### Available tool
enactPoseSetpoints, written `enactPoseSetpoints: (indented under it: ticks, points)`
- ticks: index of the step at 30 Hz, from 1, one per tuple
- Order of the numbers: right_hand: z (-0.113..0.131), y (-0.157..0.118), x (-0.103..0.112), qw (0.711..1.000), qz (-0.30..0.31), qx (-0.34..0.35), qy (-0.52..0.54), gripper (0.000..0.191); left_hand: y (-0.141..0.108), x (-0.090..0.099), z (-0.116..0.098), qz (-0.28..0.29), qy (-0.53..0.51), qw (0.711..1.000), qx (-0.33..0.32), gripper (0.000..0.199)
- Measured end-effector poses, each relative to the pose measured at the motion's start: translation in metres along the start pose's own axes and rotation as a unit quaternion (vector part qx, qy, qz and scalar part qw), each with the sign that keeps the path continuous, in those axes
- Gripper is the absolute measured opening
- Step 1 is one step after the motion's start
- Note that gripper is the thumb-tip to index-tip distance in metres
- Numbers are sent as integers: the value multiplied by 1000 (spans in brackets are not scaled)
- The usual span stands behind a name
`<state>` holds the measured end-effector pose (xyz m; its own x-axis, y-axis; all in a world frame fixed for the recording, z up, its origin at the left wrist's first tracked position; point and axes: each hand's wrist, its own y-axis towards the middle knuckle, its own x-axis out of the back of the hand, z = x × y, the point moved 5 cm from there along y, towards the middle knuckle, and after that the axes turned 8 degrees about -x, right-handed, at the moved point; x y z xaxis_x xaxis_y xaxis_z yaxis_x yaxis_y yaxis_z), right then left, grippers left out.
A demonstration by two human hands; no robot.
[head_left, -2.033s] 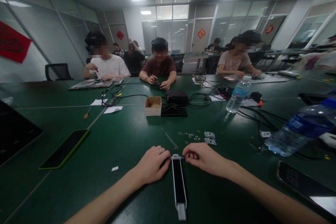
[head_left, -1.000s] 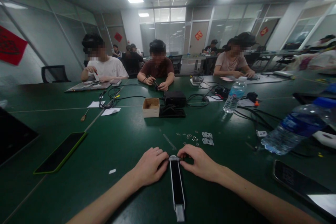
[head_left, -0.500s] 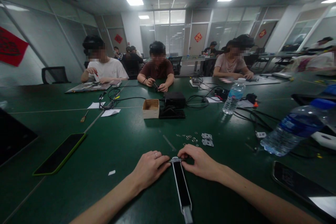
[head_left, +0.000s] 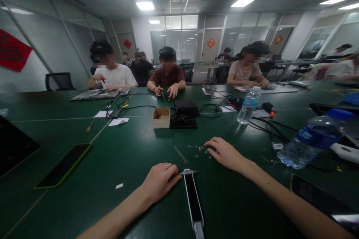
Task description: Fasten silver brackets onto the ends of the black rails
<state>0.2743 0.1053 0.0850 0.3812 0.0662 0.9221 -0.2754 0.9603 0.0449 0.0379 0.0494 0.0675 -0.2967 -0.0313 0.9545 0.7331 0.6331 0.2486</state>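
A long device (head_left: 193,198) with a black face and pale frame lies on the green table, a thin metal piece (head_left: 188,172) across its far end. My left hand (head_left: 161,179) pinches the left end of that piece. Farther off to the right, my right hand (head_left: 224,153) reaches over several small metal rings (head_left: 200,148), thumb and forefinger apart. Nothing shows between those fingers. The flat metal plates seen earlier are hidden behind this hand.
An open box (head_left: 161,118) and a black box (head_left: 186,108) stand ahead. Bottles (head_left: 248,106) and cables are on the right. A green-edged phone (head_left: 64,166) lies left, a dark phone (head_left: 311,194) right. People (head_left: 168,73) sit across the table.
My right hand has let go of the device's far end and moved away to the right, over the rings and plates. My left hand has stayed at the metal piece.
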Motion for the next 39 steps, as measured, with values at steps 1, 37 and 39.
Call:
enactPoseSetpoints:
  ticks: [1,37,39]
  points:
    - [-2,1,-1,1000,5,-2,-6,32,0,0,0,3,-2,1000,0,11]
    - [101,-44,-17,963,69,89,246,13,-14,17,-12,-225,-15,962,-152,11]
    - [106,-47,-20,958,69,97,262,11,-16,21,-16,-245,-10,951,-186,9]
